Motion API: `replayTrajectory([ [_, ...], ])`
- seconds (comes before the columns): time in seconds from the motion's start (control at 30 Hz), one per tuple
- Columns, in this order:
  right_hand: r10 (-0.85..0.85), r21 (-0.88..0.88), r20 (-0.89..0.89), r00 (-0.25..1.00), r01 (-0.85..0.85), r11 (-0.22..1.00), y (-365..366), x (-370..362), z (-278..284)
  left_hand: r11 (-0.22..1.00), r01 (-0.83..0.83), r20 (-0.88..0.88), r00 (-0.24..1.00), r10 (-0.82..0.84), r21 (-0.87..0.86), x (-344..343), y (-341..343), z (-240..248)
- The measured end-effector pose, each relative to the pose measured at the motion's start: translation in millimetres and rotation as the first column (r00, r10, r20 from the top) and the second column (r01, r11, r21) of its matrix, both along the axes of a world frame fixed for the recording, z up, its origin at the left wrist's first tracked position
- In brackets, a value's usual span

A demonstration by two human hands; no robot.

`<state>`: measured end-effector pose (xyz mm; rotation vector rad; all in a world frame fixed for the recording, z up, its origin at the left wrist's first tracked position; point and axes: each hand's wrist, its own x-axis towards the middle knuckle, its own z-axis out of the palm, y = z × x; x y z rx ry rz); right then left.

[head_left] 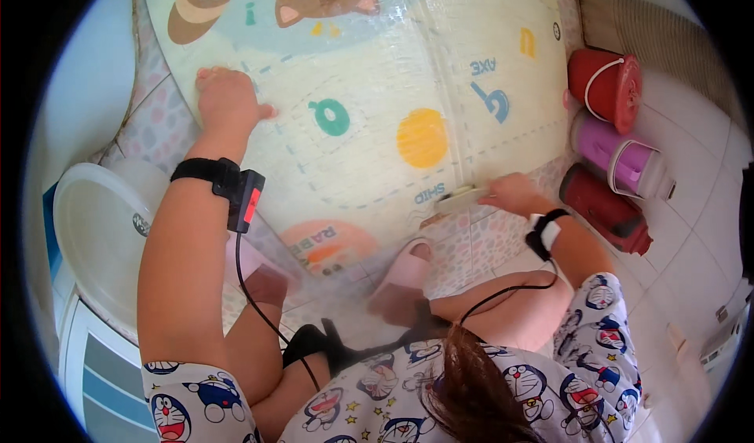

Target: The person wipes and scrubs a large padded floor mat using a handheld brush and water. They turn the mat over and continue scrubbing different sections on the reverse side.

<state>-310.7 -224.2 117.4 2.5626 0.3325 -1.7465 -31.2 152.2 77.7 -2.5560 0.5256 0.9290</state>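
Note:
A large, pale play mat [369, 160] with cartoon animals, letters and coloured shapes lies before me, its surface shiny as if wet. At its left edge, my left hand [228, 101] is closed on the mat, the thumb out over the top and the other fingers curled and partly hidden. My right hand [514, 195] grips a flat, pale scrubbing brush [462, 199] by one end. The brush is at the mat's near edge, by the blue lettering. Its underside does not show.
Right of the mat are a red lidded bucket [606, 89], a purple flask [620, 154] and a dark red flask [605, 209]. A translucent white tub [98, 231] stands left. My pink slippers [400, 282] are on patterned tiles [448, 243]. Black cables [503, 290] run from both wrist straps.

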Motion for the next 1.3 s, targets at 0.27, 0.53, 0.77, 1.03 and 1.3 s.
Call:
replayTrajectory([
  [0.27,-0.228,0.365,0.064,0.972,0.19,0.911,174.6,-7.4,-34.3,0.994,0.055,-0.012,0.998,-0.056,-0.096,10.1,-5.5,1.9],
  [0.53,-0.484,-0.103,0.507,0.713,0.607,0.788,0.7,-80.5,-24.3,0.977,0.18,-0.056,0.981,-0.187,-0.114,10.7,-8.2,5.7],
  [0.77,-0.682,0.308,0.323,0.656,0.608,0.732,154.3,-194.9,-47.3,0.983,0.184,-0.037,0.982,-0.185,-0.024,7.4,-11.6,9.9],
  [1.03,-0.549,0.304,0.553,0.627,0.462,0.833,63.1,-159.9,-21.4,0.971,0.231,0.044,0.973,-0.228,-0.069,4.7,2.7,6.9],
  [1.3,-0.564,0.382,0.24,0.79,0.457,0.803,141.4,-138.9,-50.4,0.98,0.198,-0.019,0.98,-0.198,-0.014,7.5,-15.2,6.5],
])
